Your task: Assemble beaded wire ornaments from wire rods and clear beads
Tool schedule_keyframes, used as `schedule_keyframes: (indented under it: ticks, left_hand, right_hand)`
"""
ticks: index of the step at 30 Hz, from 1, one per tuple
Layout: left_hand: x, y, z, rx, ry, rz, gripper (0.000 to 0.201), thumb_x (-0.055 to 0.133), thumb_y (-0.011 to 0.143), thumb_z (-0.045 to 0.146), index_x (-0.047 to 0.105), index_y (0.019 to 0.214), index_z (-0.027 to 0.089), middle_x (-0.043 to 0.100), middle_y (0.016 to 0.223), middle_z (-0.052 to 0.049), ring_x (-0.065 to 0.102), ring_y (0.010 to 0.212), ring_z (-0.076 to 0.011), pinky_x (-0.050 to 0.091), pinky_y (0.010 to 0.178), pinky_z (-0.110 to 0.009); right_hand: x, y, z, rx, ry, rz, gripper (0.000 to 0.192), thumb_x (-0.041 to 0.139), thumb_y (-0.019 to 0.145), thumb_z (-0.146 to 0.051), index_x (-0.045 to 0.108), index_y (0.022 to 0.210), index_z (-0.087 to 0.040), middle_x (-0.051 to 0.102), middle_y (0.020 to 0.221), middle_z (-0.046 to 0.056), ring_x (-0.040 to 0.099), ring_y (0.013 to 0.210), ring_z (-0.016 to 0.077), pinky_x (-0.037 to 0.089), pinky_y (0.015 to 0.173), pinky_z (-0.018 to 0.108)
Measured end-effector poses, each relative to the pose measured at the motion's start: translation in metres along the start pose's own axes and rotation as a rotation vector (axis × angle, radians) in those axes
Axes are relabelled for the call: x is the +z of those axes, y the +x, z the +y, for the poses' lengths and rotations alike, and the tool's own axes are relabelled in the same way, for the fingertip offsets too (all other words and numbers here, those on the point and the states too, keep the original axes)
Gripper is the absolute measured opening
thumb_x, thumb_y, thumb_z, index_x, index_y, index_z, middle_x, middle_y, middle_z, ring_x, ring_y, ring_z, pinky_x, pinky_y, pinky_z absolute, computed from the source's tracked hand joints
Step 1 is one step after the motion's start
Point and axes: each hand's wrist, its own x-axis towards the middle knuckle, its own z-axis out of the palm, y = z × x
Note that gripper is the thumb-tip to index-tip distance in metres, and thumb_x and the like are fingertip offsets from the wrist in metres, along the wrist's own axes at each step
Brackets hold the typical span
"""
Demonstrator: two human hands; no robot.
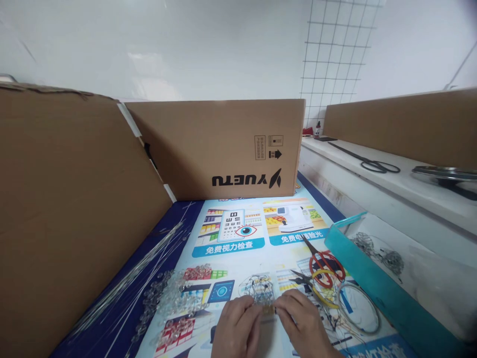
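Observation:
My left hand [238,323] and my right hand [302,320] meet low in the middle of the head view, fingertips pinched at either side of a small beaded wire piece [263,287]. Thin looped wire and clear beads make up this piece; its lower edge sits between my fingers. Loose clear beads [178,293] are spread to the left of my left hand. Just beyond my right hand lie yellow-handled snips [323,293], red-handled scissors [327,268] and a coil of wire [375,318], with tangled wire bits [331,318] beside them.
Straight lengths of wire [130,278] lie on the blue cloth at left. A teal-edged box [387,293] at right holds wire pieces [389,259] and a clear bag. Cardboard panels [194,149] stand behind and left. Black scissors [372,164] rest on the white ledge.

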Motion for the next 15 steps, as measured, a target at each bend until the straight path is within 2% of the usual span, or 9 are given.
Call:
schedule_keyframes:
  ticks: [7, 11, 15]
  left_hand:
    - [-0.0024, 0.0022, 0.002, -0.019, -0.036, -0.011, 0.02, 0.05, 0.076, 0.007, 0.057, 0.09, 0.018, 0.056, 0.092, -0.009, 0.055, 0.083, -0.0204, 0.05, 0.07, -0.034]
    - [-0.0012, 0.0014, -0.0009, -0.003, -0.036, -0.053, 0.02, 0.05, 0.076, 0.006, 0.057, 0.09, 0.017, 0.055, 0.09, -0.009, 0.056, 0.081, -0.0194, 0.051, 0.07, -0.033]
    - [-0.0001, 0.0007, -0.003, 0.026, -0.028, -0.05, 0.022, 0.05, 0.075, 0.004, 0.057, 0.092, 0.016, 0.055, 0.09, -0.009, 0.057, 0.08, -0.0181, 0.052, 0.069, -0.03]
  right_hand:
    - [0.0033, -0.0002, 0.003, 0.043, -0.004, -0.032, 0.026, 0.038, 0.086, -0.011, 0.056, 0.101, -0.022, 0.059, 0.088, 0.006, 0.058, 0.08, 0.0176, 0.048, 0.071, 0.028]
    - [0.0011, 0.0006, -0.0008, 0.105, 0.031, -0.019, 0.013, 0.044, 0.085, -0.014, 0.055, 0.088, -0.02, 0.058, 0.078, 0.003, 0.057, 0.072, 0.017, 0.048, 0.065, 0.028]
    - [-0.0017, 0.0038, -0.0058, 0.049, 0.085, -0.02, 0.018, 0.04, 0.086, -0.012, 0.056, 0.088, -0.022, 0.059, 0.084, 0.003, 0.058, 0.079, 0.0161, 0.047, 0.071, 0.027]
